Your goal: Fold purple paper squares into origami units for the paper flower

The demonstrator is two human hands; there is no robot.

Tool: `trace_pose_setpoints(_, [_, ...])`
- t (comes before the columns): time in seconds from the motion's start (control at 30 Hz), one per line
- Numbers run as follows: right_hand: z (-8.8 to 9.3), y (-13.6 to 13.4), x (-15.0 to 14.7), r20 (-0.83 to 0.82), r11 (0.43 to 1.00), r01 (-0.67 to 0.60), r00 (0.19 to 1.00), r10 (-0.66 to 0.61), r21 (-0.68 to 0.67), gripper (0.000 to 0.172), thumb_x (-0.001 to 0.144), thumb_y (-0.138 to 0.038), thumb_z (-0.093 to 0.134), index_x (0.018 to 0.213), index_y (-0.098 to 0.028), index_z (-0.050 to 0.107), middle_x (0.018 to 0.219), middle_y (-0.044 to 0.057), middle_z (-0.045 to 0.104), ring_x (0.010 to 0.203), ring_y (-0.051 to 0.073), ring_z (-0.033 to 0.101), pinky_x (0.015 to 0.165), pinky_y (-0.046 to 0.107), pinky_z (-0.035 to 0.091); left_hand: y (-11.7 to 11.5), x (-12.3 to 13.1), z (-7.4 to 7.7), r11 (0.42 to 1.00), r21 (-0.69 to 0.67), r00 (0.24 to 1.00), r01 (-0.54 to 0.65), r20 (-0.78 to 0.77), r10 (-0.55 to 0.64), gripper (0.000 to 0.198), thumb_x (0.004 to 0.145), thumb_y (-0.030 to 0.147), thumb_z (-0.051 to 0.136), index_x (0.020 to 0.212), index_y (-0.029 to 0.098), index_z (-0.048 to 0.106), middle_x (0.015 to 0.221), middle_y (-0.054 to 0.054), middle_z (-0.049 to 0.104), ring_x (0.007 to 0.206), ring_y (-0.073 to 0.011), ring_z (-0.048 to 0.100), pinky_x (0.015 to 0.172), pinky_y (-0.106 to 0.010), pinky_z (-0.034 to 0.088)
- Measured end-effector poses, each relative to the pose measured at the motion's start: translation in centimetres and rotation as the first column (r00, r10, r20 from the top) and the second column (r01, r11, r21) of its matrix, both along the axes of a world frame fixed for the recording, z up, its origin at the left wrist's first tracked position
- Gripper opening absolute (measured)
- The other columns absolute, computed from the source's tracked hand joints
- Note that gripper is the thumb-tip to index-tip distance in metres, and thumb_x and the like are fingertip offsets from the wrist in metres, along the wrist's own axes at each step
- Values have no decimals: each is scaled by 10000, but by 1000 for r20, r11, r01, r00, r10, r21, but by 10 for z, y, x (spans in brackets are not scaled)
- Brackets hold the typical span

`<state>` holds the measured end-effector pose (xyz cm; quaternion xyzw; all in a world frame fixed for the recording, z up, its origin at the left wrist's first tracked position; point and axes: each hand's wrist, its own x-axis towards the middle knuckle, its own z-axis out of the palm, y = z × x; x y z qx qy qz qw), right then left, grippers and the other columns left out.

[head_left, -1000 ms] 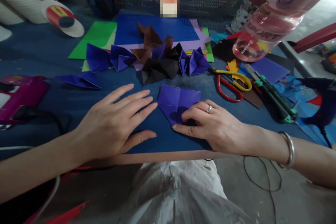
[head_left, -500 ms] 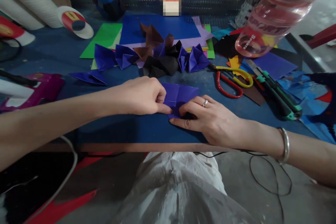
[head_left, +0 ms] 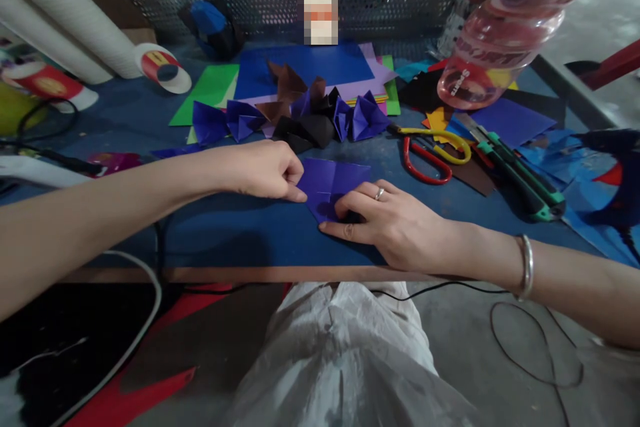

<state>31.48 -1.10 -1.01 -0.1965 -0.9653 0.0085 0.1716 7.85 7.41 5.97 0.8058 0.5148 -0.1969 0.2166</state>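
Observation:
A creased sheet of purple paper (head_left: pixel 320 177) lies on the blue tabletop in front of me, its lower part folded to a slanted edge. My left hand (head_left: pixel 267 170) is closed, fingers curled and thumb tip at the paper's left edge. Bent fingers of my right hand (head_left: pixel 395 220), which wears a ring, grip the paper's lower right side, with the thumb along its bottom corner. Those fingers cover part of the fold. Behind the sheet stand folded purple paper pieces (head_left: pixel 370 117), brown folded paper (head_left: pixel 289 83) and black folded paper (head_left: pixel 305 132).
Red-and-yellow scissors (head_left: pixel 427 170) and a green-black utility knife (head_left: pixel 520 170) lie to the right, near a pink bottle (head_left: pixel 500 47). Paper cup stacks (head_left: pixel 90 20) lean at back left. Coloured sheets (head_left: pixel 305 70) are stacked at the back. A glue gun (head_left: pixel 617 180) sits far right.
My left thumb has slid left and up from the paper's lower fold to its left edge. My right hand keeps its hold. The whole view has shifted slightly.

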Motion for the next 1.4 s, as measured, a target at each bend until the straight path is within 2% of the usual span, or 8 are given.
trace_pose_setpoints(0.23, [0, 0, 0, 3, 1000, 8, 1000, -8, -4, 442, 1041, -155, 501, 1429, -212, 703, 1224, 144, 688, 1003, 264, 560, 832, 407, 428, 7, -8, 2, 1000, 1, 1000, -6, -6, 6, 366, 774, 378, 718, 509, 234, 512, 473, 26, 487, 491, -161, 454, 538, -327, 305])
trace_pose_setpoints(0.3, [1, 0, 0, 7, 1000, 8, 1000, -8, -8, 444, 1040, -148, 497, 1428, -212, 702, 1220, 144, 688, 1008, 258, 563, 837, 404, 435, 4, -15, 3, 976, 218, 1000, 6, -32, 1, 334, 805, 384, 667, 531, 240, 539, 489, 25, 529, 516, -168, 493, 524, -328, 307])
trace_pose_setpoints(0.4, [1, -1, 0, 5, 1000, 0, 1000, 0, -20, 452, 1037, -129, 483, 1429, -202, 697, 1222, 146, 687, 1024, 256, 569, 847, 404, 448, -9, -27, -2, 784, 620, 991, 30, 83, -104, 406, 979, 403, 471, 664, 229, 657, 658, 41, 664, 688, -156, 599, 569, -299, 389])
trace_pose_setpoints(0.5, [1, -1, 0, 5, 999, 1, 1000, -1, -32, 447, 1039, -137, 497, 1439, -200, 686, 1234, 147, 686, 1041, 264, 577, 848, 409, 456, -27, -38, -17, 688, 718, 808, 107, 340, -481, 375, 1092, 377, 482, 899, 208, 756, 939, 38, 766, 900, -130, 708, 846, -265, 557])
trace_pose_setpoints(0.63, [1, -2, -1, 9, 1000, 11, 1000, -11, -26, 428, 1043, -144, 508, 1433, -190, 679, 1219, 149, 686, 1057, 267, 584, 852, 412, 460, -38, -51, -42, 553, 734, 529, 394, 311, -790, 264, 1088, 223, 513, 1126, 197, 772, 1165, -66, 817, 1062, -191, 767, 921, -298, 629])
trace_pose_setpoints(0.87, [6, -2, -7, -36, 992, 28, 999, -32, -125, 424, 1054, -138, 440, 1420, -122, 653, 1157, 140, 685, 977, 243, 575, 836, 405, 484, -39, -61, -59, 529, 782, 483, 328, 342, -806, 191, 1039, 170, 616, 1129, 189, 782, 1173, -57, 835, 1077, -206, 797, 971, -309, 663])
trace_pose_setpoints(1.2, [8, 5, -13, 36, 993, 40, 999, -36, -108, 457, 1076, -81, 382, 1424, -165, 666, 1057, 95, 658, 940, 211, 528, 812, 373, 454, -42, -64, -64, 603, 735, 522, 309, 399, -754, 255, 1052, 203, 574, 1196, 237, 782, 1175, -35, 839, 1117, -228, 802, 924, -328, 696])
trace_pose_setpoints(1.4, [8, 4, -10, -48, 993, -8, 999, 2, -114, 383, 1084, -112, 422, 1329, -161, 712, 1053, 78, 686, 958, 203, 556, 809, 364, 453, -43, -61, -63, 538, 778, 505, 325, 338, -794, 216, 1062, 215, 572, 1142, 190, 771, 1183, -52, 830, 1091, -238, 799, 891, -319, 682])
